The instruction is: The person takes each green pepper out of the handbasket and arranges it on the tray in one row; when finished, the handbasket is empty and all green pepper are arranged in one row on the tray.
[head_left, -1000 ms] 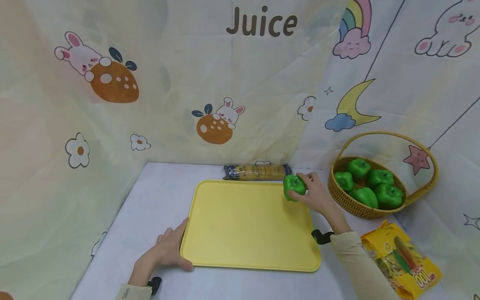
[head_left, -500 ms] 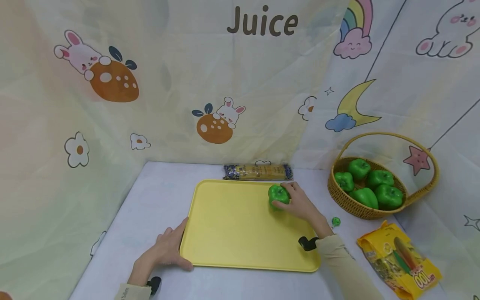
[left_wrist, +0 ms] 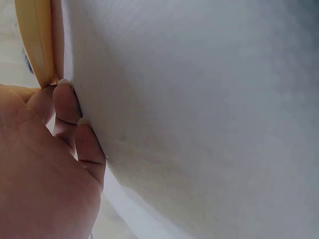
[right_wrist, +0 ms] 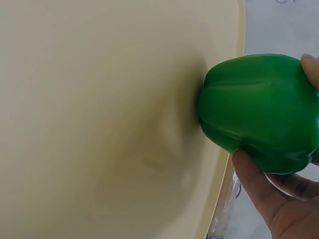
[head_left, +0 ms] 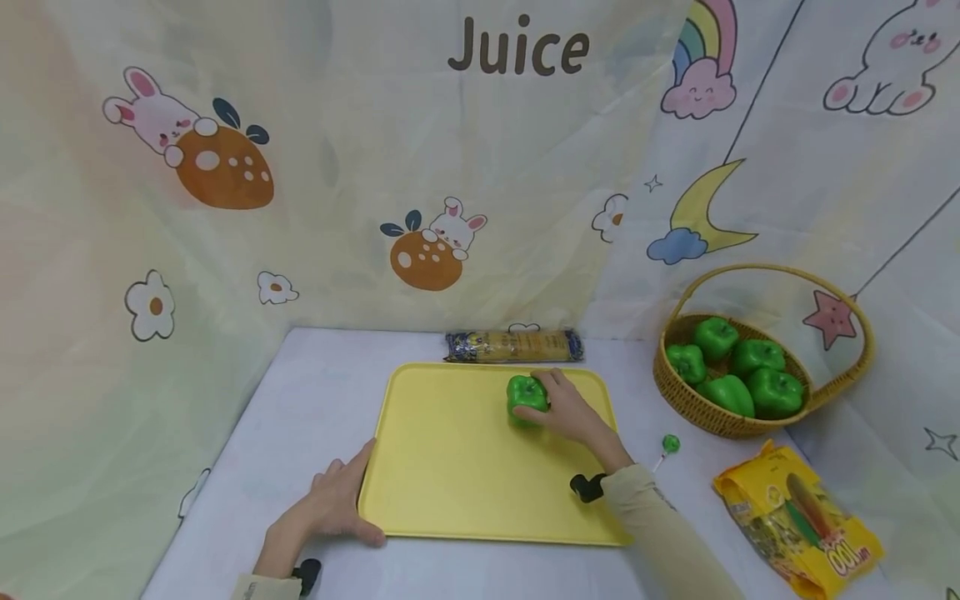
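A green bell pepper (head_left: 522, 398) is upright over the back right part of a yellow tray (head_left: 457, 475). My right hand (head_left: 567, 412) holds it from the right, thumb in front and fingers behind. In the right wrist view, fingertips press the sides of the pepper (right_wrist: 259, 109), its base at or just above the tray's surface; contact is hard to tell. My left hand (head_left: 330, 502) grips the tray's front left corner, thumb along the front edge and fingers at the left side. The left wrist view shows bent fingers (left_wrist: 89, 149) against the white tabletop beside the rim.
A wicker basket (head_left: 693, 404) with several green peppers stands at the back right. A green lollipop (head_left: 671, 444) lies right of the tray, near a yellow snack bag (head_left: 802, 517). Behind the tray lies a long clear pack (head_left: 513, 345). Printed cloth walls enclose the table.
My right hand has carried the bell pepper leftward and slightly forward from the tray's back right corner. The lollipop, hidden by the arm before, now shows. My left hand stays put.
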The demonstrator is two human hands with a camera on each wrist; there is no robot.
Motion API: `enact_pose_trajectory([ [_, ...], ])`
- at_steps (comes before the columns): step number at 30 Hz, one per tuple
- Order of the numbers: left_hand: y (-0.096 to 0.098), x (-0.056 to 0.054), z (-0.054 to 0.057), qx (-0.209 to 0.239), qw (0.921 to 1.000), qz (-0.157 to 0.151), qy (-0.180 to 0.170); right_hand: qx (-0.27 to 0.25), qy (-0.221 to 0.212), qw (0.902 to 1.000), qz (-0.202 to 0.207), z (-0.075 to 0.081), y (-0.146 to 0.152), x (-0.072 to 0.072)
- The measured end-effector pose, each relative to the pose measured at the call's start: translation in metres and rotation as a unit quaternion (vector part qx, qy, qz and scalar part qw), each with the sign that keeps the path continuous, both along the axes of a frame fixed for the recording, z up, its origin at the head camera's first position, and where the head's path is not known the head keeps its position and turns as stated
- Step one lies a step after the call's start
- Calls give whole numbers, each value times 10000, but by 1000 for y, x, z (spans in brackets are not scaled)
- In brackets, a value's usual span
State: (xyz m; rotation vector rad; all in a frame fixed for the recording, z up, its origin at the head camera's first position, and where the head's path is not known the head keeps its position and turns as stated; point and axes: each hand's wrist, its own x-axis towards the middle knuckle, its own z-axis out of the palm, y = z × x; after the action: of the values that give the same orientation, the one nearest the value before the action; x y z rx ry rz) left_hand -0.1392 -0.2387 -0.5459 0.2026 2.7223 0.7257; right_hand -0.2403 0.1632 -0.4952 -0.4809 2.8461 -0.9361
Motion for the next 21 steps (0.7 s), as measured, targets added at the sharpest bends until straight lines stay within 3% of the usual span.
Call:
enact_pose_trajectory([
  [21, 3, -2, 2, -16, 9999, 23, -99, -75, -79, 9988, 471, -4, -74, -13],
])
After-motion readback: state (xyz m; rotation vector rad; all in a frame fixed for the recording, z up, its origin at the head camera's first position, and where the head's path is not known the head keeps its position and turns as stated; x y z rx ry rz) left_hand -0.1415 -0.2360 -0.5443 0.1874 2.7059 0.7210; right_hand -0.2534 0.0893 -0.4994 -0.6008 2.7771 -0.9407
